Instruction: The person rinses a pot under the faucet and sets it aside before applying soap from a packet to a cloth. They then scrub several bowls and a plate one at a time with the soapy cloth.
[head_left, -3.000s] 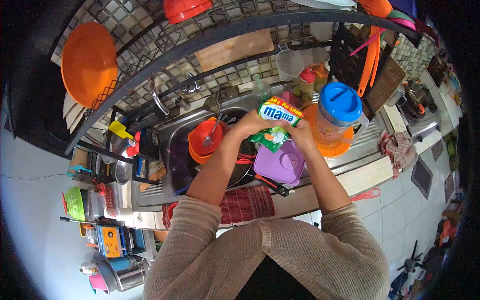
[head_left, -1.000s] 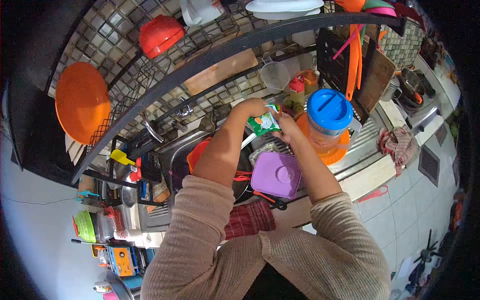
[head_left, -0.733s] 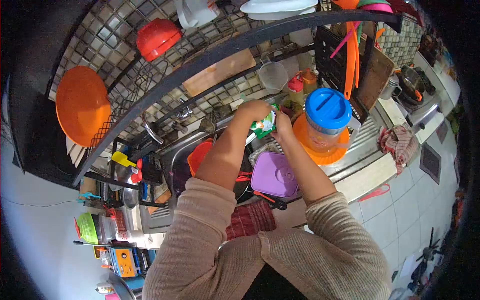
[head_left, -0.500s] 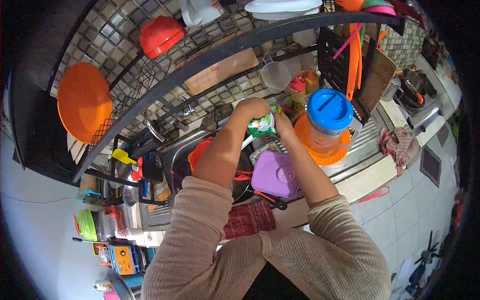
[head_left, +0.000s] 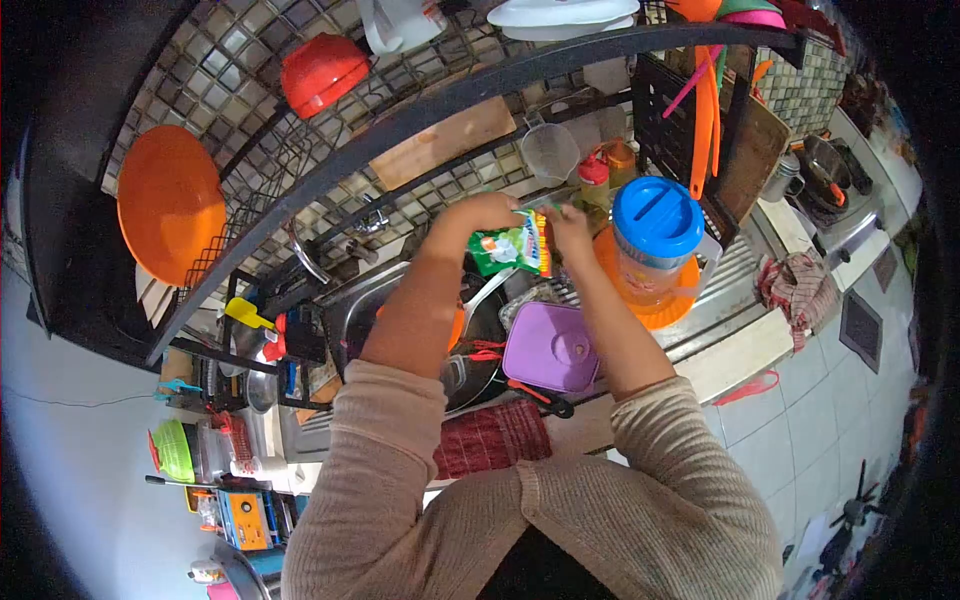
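The packet (head_left: 505, 252) is up in the air under the left hand (head_left: 485, 212), and its striped end is just beside the right hand (head_left: 572, 232). It lies on its side, with its long way going across from left to right. The red and yellow stripy end points to the right fingers, and the plain green end points away to the left. It is soft, shiny and green, with a white patch and a bit of orange. The left fingers pinch its far edge. The right fingers are curled close together, but I can't tell if they pinch it too. A purple lid (head_left: 550, 348) is nearer the body than the fingers.
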